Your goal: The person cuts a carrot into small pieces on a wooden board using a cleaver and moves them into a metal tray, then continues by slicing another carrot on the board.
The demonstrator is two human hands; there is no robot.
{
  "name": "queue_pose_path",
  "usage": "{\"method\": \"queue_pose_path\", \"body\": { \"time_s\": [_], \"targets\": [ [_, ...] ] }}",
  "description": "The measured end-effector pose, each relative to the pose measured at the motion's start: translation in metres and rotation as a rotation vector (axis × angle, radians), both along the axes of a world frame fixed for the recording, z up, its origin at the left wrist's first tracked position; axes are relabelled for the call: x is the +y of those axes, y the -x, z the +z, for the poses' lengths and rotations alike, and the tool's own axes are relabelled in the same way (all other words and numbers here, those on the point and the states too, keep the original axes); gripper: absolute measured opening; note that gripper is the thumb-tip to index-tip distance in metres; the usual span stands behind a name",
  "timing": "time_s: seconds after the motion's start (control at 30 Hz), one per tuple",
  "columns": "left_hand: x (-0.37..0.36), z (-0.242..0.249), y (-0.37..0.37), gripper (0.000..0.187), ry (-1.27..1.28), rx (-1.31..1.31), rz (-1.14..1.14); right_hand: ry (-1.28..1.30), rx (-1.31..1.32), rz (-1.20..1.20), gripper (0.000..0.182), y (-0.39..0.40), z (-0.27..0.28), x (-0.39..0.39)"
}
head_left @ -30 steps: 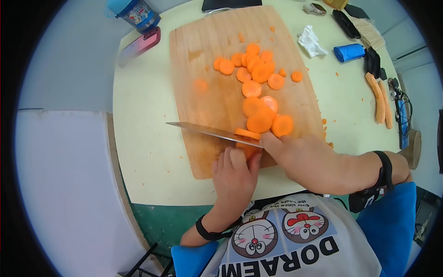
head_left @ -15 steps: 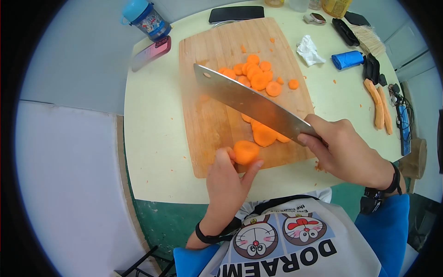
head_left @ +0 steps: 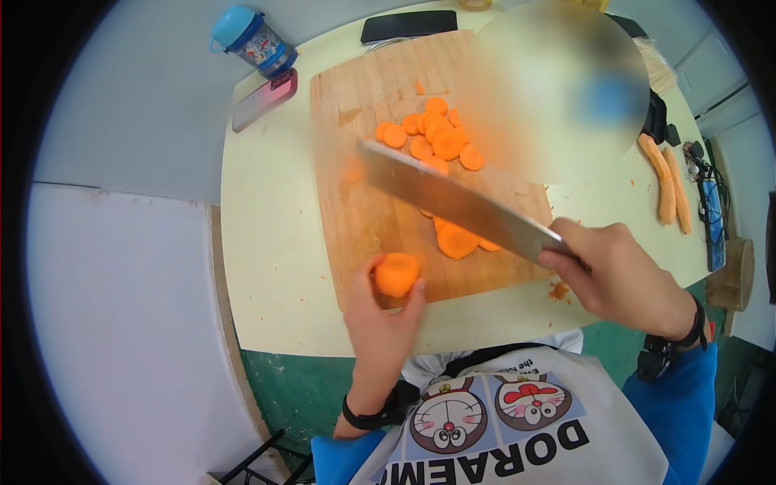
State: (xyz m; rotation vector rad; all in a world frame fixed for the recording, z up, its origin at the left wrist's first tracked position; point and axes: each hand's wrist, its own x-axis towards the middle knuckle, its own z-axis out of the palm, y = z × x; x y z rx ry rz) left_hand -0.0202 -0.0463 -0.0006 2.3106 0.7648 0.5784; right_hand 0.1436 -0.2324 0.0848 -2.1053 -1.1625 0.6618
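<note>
- The left hand [head_left: 380,319] pinches a short carrot stub [head_left: 396,274] between its fingertips, lifted just off the near edge of the cutting board [head_left: 356,202].
- The right hand [head_left: 622,275] is closed round the handle of a cleaver [head_left: 461,202], the blade raised above the board, beyond the stub.
- Most of the cutting looks finished: many carrot slices [head_left: 432,137] lie past the blade; only the stub remains.

We note a pale yellow desk [head_left: 275,242] with rounded corners and a dark green front edge. Left of it stands a white panel [head_left: 121,323], with a grey-blue surface [head_left: 121,97] beyond. Lighting is even; part of the far desk area is blurred.
</note>
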Motion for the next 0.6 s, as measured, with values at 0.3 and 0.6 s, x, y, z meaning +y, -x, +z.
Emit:
{"method": "queue_pose_path", "body": {
  "time_s": [0.3, 0.6],
  "targets": [
    [0.032, 0.009, 0.025, 0.042, -0.030, 0.022, 0.223, 0.191, 0.088, 0.195, 0.011, -0.014, -0.011, 0.001],
    [0.025, 0.005, 0.015, 0.044, 0.048, -0.022, 0.145, 0.173, 0.050, 0.236, 0.015, -0.031, -0.017, 0.013]
  ]
}}
